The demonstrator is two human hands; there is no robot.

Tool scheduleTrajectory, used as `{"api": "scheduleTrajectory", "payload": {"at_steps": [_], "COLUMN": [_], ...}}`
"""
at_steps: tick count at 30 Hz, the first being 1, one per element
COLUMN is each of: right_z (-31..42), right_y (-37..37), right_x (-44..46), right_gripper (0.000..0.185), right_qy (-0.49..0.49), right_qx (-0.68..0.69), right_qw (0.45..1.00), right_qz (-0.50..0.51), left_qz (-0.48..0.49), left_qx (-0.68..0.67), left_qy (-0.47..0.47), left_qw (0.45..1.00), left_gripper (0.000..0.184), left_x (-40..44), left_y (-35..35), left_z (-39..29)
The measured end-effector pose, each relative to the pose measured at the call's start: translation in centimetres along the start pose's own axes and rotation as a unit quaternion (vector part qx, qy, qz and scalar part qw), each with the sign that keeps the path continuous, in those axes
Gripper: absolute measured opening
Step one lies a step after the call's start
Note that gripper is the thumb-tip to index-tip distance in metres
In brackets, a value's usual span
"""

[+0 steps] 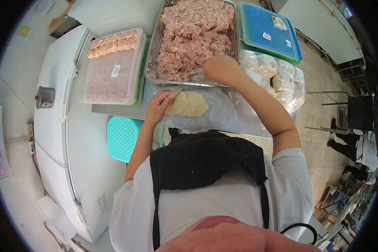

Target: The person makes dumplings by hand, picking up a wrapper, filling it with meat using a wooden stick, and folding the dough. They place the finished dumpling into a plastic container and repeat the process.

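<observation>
In the frame's centre, thin, round, pale yellow dough sheets lie fanned on clear plastic film, their row's long axis running left-right; the left hand pinches the leftmost. Beyond, the right hand grips a slim tool, pointing left, at pink minced meat.

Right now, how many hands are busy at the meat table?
2: the left hand holds a dough round, and the right hand reaches over the meat tray. I see none hidden.
</observation>
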State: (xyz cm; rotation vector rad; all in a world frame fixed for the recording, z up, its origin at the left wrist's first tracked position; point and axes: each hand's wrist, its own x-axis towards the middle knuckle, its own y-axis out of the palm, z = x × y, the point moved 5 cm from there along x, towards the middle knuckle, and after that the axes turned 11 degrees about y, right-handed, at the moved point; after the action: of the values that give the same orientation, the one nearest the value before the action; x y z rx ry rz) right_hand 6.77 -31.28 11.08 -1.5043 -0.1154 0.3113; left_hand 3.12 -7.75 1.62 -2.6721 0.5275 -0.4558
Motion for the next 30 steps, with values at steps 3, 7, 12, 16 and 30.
{"api": "scheduleTrajectory", "payload": {"at_steps": [3,7,12,16,30], "right_z": [-1.0,3.8,2.5,4.2,5.9], "right_y": [1.9,5.4,4.4,2.0,2.3], "right_x": [2.8,1.6,2.5,4.3,4.2], "right_gripper": [0.021,0.024,0.021,0.020,0.025], "right_qy": [-0.015,-0.088,0.004,0.025,0.104], "right_qx": [0.023,0.069,0.157,-0.016,-0.018], "right_qw": [0.996,0.987,0.986,0.999,0.994], "right_qz": [-0.089,-0.118,-0.053,-0.041,-0.018], "left_qz": [-0.043,-0.101,-0.126,0.014,0.114], "left_qx": [-0.007,-0.061,-0.027,0.042,-0.078], "left_qy": [-0.017,-0.090,-0.003,0.059,0.171], "left_qw": [0.999,0.989,0.992,0.997,0.975], "left_gripper": [0.018,0.017,0.021,0.027,0.025], "left_x": [-0.2,-0.4,-0.6,0.3,1.4], "left_y": [-0.1,-0.6,-0.5,-1.2,-4.2], "left_z": [-0.1,2.6,4.3,0.4,-0.9]}}
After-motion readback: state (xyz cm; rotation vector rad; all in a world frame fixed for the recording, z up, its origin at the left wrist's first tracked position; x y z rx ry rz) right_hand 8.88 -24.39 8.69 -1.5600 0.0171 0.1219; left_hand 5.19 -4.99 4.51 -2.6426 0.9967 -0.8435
